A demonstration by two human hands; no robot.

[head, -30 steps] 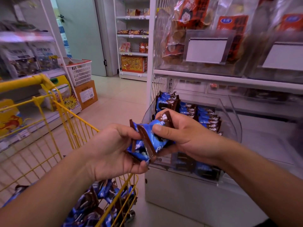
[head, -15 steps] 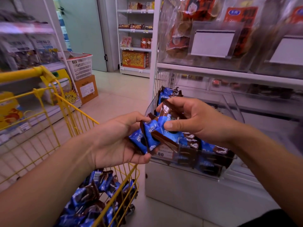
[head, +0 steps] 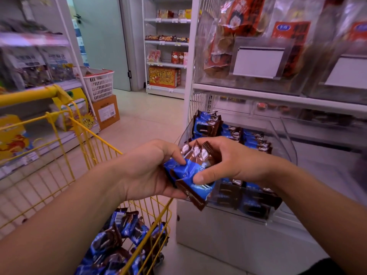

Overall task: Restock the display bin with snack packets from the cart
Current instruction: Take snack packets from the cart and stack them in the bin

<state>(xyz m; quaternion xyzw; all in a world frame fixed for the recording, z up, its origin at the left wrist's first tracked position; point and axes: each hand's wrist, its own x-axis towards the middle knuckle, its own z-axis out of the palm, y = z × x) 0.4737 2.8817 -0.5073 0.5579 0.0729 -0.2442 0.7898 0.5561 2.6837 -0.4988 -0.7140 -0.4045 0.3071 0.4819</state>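
Both hands hold a small stack of blue-and-brown snack packets (head: 195, 171) just in front of the clear display bin (head: 286, 139). My left hand (head: 147, 171) cups the stack from below and the left, fingers curled on it. My right hand (head: 224, 161) grips it from the right, thumb pressing the blue face. The bin holds rows of the same packets (head: 244, 135), more along its front wall. The yellow wire cart (head: 93, 143) stands at the left, with many loose packets (head: 123, 241) in its bottom.
The bin sits on a white shelf unit (head: 228, 235) under an upper shelf of clear bins with red snack bags (head: 244, 18). A white basket (head: 99, 82) on a cardboard box (head: 106, 112) stands by the left shelving. Open floor (head: 147, 116) runs toward a door.
The packet stack has been turned and squared up between both hands, its brown ends now pointing up. The hands stay in front of the bin's left corner.
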